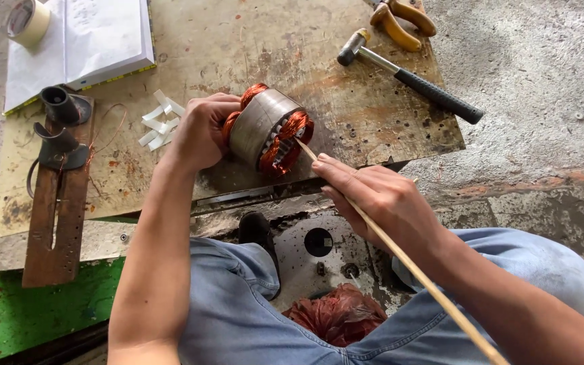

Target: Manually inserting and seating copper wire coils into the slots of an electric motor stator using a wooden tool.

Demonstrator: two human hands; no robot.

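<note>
Fingers of my left hand (pixel 201 132) wrap tight around the round metal motor part (pixel 265 128) with orange wire, in the middle of the frame on the worn board (pixel 251 40). My right hand (pixel 380 203) pinches a long thin stick (pixel 407 260), its tip poking the wire.

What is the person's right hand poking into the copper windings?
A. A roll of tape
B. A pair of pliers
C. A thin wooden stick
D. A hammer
C: the right hand holds a thin wooden stick whose tip meets the copper coils of the motor stator, which the left hand steadies.
</note>
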